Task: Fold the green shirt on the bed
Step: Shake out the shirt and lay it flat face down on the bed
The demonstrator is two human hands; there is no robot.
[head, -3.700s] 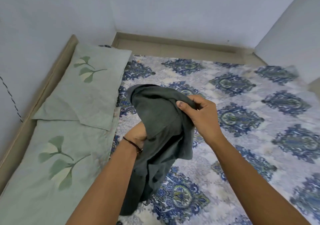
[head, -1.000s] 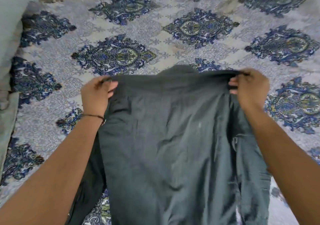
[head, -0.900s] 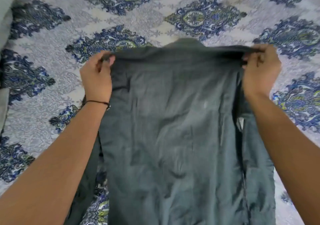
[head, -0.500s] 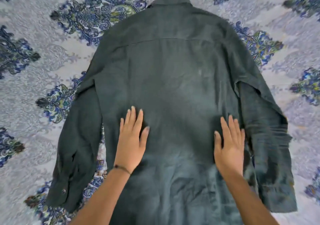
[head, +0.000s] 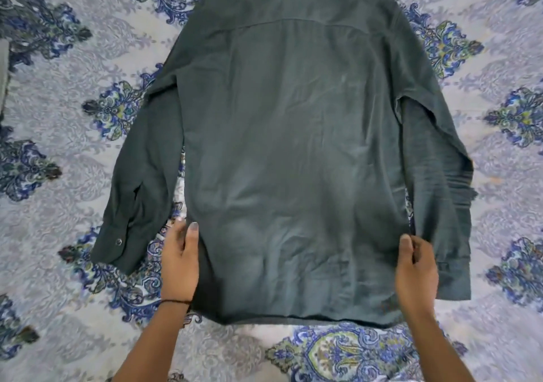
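The dark green shirt (head: 293, 146) lies spread back-side up on the bed (head: 58, 102), collar end away from me, hem near me. Its long sleeves lie down along both sides of the body. My left hand (head: 180, 259) holds the shirt's left side edge near the hem, thumb on top of the cloth. My right hand (head: 415, 267) pinches the right side edge at the same height, next to the right sleeve's cuff.
The bedsheet is pale lilac with blue and green medallions and reaches all around the shirt. A strip of grey-green pillow (head: 3, 73) shows at the far left edge. A thin dark band circles my left wrist (head: 176, 301).
Earlier I held the shirt up bunched, then stretched by the shoulders, then laid it flat and pressed both palms on its back. Now both hands have slid outward and grip the side edges near the hem.
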